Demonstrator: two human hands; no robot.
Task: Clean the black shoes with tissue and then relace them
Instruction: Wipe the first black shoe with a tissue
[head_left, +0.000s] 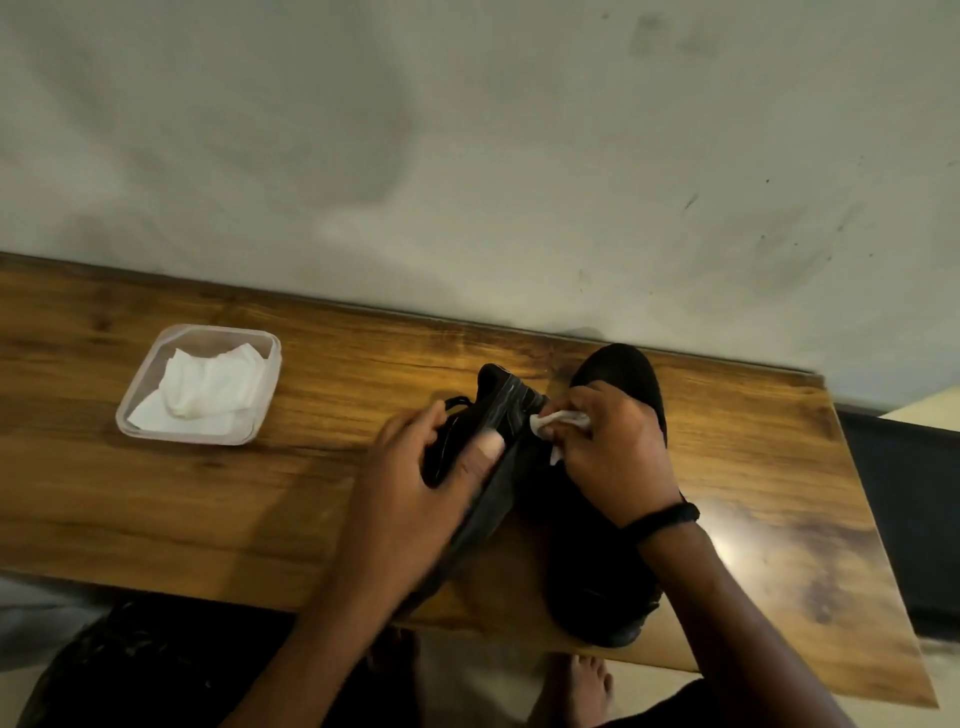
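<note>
Two black shoes are on the wooden table (208, 509). My left hand (415, 483) grips one black shoe (501, 415), tipped on its side with the sole edge toward me, thumb pressed on the sole. A black lace (454, 402) sticks out past my fingers. My right hand (615, 457) pinches a crumpled white tissue (558, 421) against that shoe's side. The second black shoe (592, 561) lies flat under my right hand, toe toward the wall, heel at the table's near edge.
A clear plastic tub (270, 358) with white tissues (208, 389) sits at the left of the table. A grey wall runs right behind the table. A black band is on my right wrist (662, 519). My bare foot (584, 686) shows below the table edge.
</note>
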